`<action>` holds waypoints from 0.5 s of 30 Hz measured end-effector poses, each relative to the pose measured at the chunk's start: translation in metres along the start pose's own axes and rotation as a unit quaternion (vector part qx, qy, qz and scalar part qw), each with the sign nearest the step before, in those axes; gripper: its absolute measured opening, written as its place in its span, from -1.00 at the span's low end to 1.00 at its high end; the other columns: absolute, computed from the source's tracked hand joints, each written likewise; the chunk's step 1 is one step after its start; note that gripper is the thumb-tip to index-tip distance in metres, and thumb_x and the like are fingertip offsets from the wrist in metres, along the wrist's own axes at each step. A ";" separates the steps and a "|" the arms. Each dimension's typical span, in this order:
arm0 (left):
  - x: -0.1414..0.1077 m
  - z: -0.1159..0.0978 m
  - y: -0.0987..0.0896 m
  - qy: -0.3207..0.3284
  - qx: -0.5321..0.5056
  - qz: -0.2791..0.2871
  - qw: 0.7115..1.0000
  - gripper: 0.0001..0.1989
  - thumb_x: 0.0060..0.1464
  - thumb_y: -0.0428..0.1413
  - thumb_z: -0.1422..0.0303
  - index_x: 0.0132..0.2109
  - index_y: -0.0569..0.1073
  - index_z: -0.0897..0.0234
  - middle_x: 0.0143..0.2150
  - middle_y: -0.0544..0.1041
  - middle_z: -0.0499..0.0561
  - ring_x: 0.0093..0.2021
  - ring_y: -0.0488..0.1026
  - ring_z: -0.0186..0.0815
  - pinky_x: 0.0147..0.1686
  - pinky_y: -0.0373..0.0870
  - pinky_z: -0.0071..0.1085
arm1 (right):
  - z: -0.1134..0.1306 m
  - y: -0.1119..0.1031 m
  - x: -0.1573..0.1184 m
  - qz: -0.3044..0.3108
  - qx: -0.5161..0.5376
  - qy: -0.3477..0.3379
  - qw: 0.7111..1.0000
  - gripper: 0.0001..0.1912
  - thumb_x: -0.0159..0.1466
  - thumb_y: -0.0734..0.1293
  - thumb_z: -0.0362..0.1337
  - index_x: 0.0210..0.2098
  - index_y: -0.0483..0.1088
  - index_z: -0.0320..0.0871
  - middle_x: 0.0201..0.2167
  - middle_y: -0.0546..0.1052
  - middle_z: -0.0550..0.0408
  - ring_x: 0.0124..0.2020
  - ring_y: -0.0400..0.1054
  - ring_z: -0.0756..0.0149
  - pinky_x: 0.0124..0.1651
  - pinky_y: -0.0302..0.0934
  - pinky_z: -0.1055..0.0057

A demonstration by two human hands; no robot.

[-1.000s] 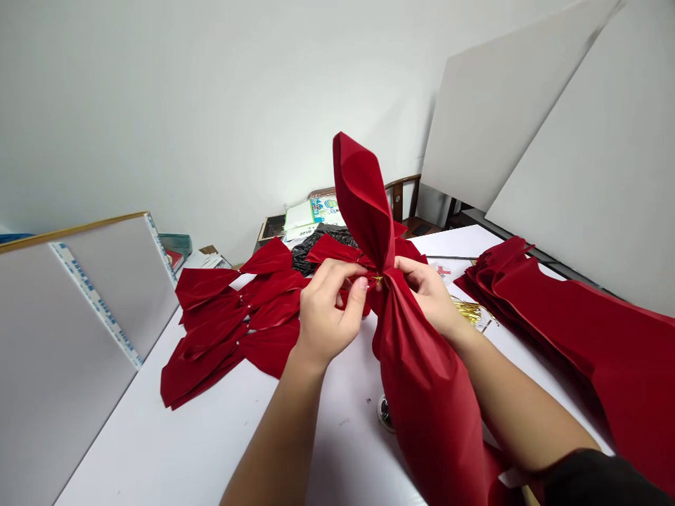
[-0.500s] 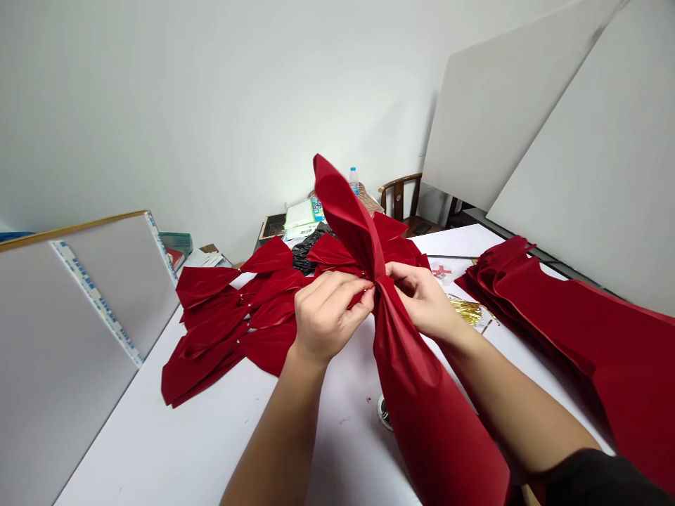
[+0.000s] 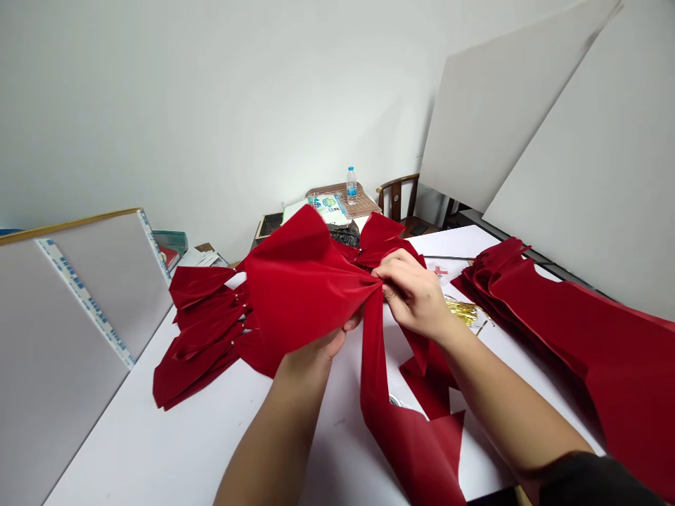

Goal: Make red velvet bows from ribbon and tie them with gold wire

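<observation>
Red cloth [image 3: 300,288] is up in both hands, over the middle of the white surface [image 3: 184,450]. Right hand [image 3: 414,292] pinches it at the gathered waist, fingertips closed on the folds. Left hand [image 3: 336,344] is under the spread upper part, mostly covered; can't tell how its fingers grip. Upper part fans out toward the left edge, strips hang toward the near edge.

Progress, judging by how things lie: several gathered pieces [image 3: 197,351] overlap by the left edge, cinched at the waist with small shiny fastenings, look done. More gathered red cloth [image 3: 380,235] near the far edge, partly hidden. Held one is bunched, but can't tell if its waist is fastened; looks partway. Left over: a thick stack of loose red cloth [image 3: 559,316] along the right edge, ungathered, count unclear. Gold ties [image 3: 461,311] lie between the right hand and that stack, a good number unused. Black plastic bag [image 3: 345,234] sits behind the held cloth, near the far edge.
</observation>
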State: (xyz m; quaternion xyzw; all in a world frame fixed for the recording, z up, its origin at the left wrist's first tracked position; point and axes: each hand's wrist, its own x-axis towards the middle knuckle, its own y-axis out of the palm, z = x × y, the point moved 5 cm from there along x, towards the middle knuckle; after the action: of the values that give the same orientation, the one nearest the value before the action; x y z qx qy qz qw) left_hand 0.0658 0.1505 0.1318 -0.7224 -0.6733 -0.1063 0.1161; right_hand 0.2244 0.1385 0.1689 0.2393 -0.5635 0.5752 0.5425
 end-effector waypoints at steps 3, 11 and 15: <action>0.002 -0.008 0.004 -0.017 -0.006 0.030 0.999 -0.62 0.17 0.25 0.05 -0.37 0.44 0.27 -0.55 0.41 -0.07 -0.60 0.31 -0.43 -0.64 0.26 -0.48 | -0.011 0.000 -0.001 0.009 0.068 0.112 0.991 -0.87 0.42 0.27 -0.30 -0.21 0.45 -0.17 -0.32 0.53 0.01 -0.27 0.38 0.28 -0.20 0.31 0.32; -0.016 -0.049 0.004 0.427 0.301 -0.064 0.850 -0.82 0.29 0.18 0.49 -0.02 0.60 0.21 -0.08 0.66 0.06 -0.12 0.63 -0.32 -0.16 0.57 -0.47 | -0.021 0.011 -0.007 0.005 0.278 0.320 0.905 -0.73 0.31 0.43 -0.10 -0.31 0.45 -0.20 -0.31 0.58 0.03 -0.26 0.43 0.30 -0.23 0.31 0.44; -0.019 -0.051 0.001 0.462 0.315 -0.065 0.827 -0.85 0.26 0.21 0.51 -0.07 0.62 0.24 -0.14 0.68 0.07 -0.15 0.66 -0.30 -0.11 0.60 -0.41 | -0.019 0.014 -0.007 0.020 0.291 0.330 0.898 -0.73 0.29 0.45 -0.11 -0.35 0.45 -0.20 -0.37 0.55 0.07 -0.33 0.38 0.34 -0.26 0.29 0.45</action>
State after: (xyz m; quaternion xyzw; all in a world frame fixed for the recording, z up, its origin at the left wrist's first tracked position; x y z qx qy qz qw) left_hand 0.0659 0.1167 0.1743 -0.4679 -0.5831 -0.2174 0.6276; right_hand 0.2207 0.1561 0.1526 0.1716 -0.1649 0.7702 0.5917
